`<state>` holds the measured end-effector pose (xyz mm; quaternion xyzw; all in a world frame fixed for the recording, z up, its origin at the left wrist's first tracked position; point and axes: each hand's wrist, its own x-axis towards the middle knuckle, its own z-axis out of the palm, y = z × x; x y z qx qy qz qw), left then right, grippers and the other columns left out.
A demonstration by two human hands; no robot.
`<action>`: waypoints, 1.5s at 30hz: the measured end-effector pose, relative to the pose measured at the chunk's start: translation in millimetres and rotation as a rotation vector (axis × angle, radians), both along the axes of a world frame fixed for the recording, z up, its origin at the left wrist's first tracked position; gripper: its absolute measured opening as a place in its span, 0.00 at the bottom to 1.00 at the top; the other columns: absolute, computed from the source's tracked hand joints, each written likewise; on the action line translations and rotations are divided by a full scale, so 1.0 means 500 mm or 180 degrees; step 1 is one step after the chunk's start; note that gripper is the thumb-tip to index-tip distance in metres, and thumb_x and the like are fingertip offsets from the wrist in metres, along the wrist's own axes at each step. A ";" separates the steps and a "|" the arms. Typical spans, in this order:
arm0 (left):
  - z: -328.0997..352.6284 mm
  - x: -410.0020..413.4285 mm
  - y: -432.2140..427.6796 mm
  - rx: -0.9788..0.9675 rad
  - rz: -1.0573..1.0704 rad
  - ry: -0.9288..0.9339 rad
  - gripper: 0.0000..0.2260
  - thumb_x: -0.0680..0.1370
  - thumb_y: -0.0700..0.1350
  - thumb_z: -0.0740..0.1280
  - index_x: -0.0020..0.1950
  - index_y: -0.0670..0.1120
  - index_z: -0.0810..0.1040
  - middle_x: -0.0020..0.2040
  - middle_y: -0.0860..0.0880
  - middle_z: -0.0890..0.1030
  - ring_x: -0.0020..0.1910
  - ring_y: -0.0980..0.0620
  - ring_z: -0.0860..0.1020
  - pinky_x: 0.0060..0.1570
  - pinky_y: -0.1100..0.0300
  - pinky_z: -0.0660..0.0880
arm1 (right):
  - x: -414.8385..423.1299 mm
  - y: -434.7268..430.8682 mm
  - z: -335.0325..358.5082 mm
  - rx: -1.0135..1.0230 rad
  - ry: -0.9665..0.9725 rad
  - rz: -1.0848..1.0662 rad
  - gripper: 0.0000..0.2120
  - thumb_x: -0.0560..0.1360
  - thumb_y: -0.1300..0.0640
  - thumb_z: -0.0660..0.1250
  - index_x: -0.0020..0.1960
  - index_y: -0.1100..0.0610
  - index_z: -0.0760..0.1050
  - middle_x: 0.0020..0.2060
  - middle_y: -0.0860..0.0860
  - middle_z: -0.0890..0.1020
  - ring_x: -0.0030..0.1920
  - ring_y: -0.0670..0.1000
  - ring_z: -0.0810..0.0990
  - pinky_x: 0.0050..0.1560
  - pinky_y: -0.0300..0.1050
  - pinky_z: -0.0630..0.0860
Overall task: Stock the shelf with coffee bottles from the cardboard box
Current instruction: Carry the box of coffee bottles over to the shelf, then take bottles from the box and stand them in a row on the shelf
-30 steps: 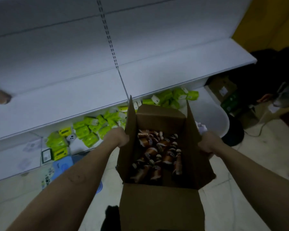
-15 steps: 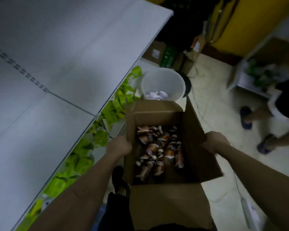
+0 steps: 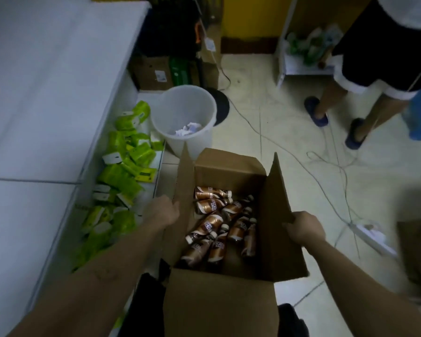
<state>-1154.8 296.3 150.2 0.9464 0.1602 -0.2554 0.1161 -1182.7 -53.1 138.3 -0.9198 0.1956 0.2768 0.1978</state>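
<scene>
Cardboard box [image 3: 219, 310]: one, four flaps open
Coffee bottles [image 3: 210, 224]: roughly ten, lying jumbled
Left hand [image 3: 161, 212]: clasps left flap
Right hand [image 3: 304, 229]: clasps right flap

Dim room: pale tiled floor [image 3: 265, 122] crossed by loose cables [image 3: 331, 164] — a white bin [image 3: 184, 117] (crumpled paper inside) by the shelving's end, yellow wall [image 3: 250, 15] beyond.

A small shop, seen from its stocking aisle: white metal retail shelving [image 3: 46, 98] with green packaged goods [image 3: 129, 152] heaped on the bottom shelf, a cardboard box [image 3: 231, 171] of coffee bottles [image 3: 209, 224], more cartons [image 3: 153, 71] against the yellow wall [image 3: 250, 15].
</scene>
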 end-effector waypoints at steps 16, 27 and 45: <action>-0.718 -0.044 0.093 -0.0682 -0.0224 -0.0760 0.20 0.78 0.55 0.62 0.31 0.44 0.75 0.29 0.46 0.78 0.28 0.49 0.76 0.28 0.60 0.71 | -0.153 0.014 -0.608 -0.0288 -0.0021 -0.0461 0.10 0.74 0.54 0.69 0.46 0.61 0.82 0.35 0.54 0.82 0.33 0.53 0.81 0.33 0.44 0.78; -0.450 -0.156 0.142 -0.1241 -0.0604 -0.1480 0.20 0.74 0.50 0.68 0.63 0.43 0.75 0.59 0.42 0.80 0.58 0.41 0.77 0.56 0.52 0.74 | -0.329 0.184 -0.378 -0.0679 -0.0598 -0.0246 0.25 0.74 0.49 0.67 0.68 0.59 0.71 0.63 0.58 0.77 0.61 0.58 0.76 0.56 0.49 0.74; -0.638 -0.183 -0.010 -0.1156 -0.1232 0.0323 0.18 0.70 0.50 0.74 0.56 0.50 0.75 0.41 0.55 0.73 0.40 0.56 0.74 0.37 0.60 0.70 | -0.245 0.343 -0.623 0.0897 0.0090 -0.0297 0.20 0.72 0.50 0.70 0.62 0.53 0.74 0.57 0.52 0.78 0.54 0.54 0.77 0.53 0.48 0.76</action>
